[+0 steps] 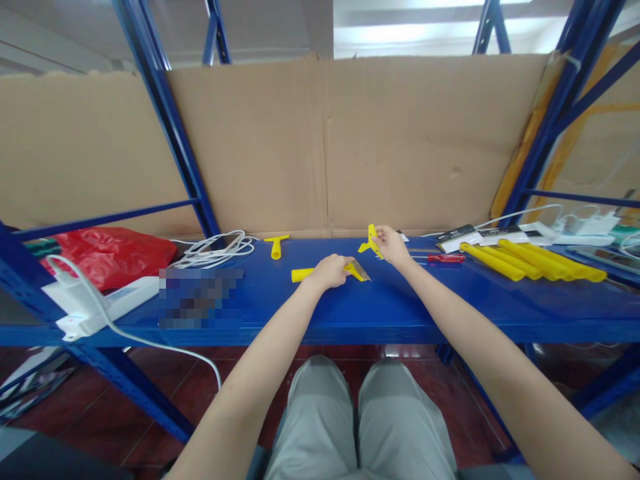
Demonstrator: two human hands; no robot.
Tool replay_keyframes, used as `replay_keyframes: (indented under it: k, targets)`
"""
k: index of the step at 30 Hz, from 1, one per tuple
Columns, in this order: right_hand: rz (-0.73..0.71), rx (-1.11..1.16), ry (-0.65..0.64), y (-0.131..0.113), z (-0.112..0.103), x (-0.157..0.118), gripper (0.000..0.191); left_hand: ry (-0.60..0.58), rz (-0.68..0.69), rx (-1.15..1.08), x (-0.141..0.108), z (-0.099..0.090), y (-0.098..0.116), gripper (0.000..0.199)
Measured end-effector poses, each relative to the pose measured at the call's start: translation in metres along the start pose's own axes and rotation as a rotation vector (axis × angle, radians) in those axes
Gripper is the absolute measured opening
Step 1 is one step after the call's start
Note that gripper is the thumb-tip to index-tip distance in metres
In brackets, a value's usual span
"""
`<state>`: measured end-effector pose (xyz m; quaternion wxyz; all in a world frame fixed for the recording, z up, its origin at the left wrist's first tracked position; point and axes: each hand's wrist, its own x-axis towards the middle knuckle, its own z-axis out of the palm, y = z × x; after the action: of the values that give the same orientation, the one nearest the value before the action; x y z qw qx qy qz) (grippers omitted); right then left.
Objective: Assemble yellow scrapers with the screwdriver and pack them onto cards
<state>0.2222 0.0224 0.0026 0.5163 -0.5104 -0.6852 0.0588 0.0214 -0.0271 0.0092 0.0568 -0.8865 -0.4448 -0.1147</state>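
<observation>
My left hand is closed around a yellow scraper low over the blue shelf. The scraper's handle sticks out on the left of the fist, and its yellow head with a thin metal blade shows on the right. My right hand pinches a yellow plastic scraper head piece, raised a little above the shelf; part of it is hidden by the fingers. Farther back on the left, a yellow T-shaped piece rests on the shelf. A red-handled screwdriver lies to the right of my right hand.
Several yellow tubes lie at the right beside black-and-white packets. On the left are a coiled white cable, a red bag and a white power strip. A cardboard panel stands behind the blue shelf.
</observation>
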Motion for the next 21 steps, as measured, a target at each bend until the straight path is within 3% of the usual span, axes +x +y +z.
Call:
replay_keyframes:
  k: [4,10,15,21]
  targets:
    - [0.248,0.159,0.0,-0.003,0.007,-0.005,0.024,-0.002,-0.01,-0.003,0.001,0.001,-0.001,0.046]
    - [0.528,0.318,-0.206,-0.023,0.008,-0.017,0.017,0.002,-0.018,-0.016,0.001,0.001,-0.001,0.042]
    - [0.554,0.448,-0.316,-0.027,0.011,-0.021,0.024,0.002,-0.035,-0.039,0.002,0.002,-0.002,0.034]
    - [0.546,0.43,-0.346,-0.029,0.013,-0.023,0.025,-0.005,-0.035,-0.021,0.004,0.004,-0.004,0.033]
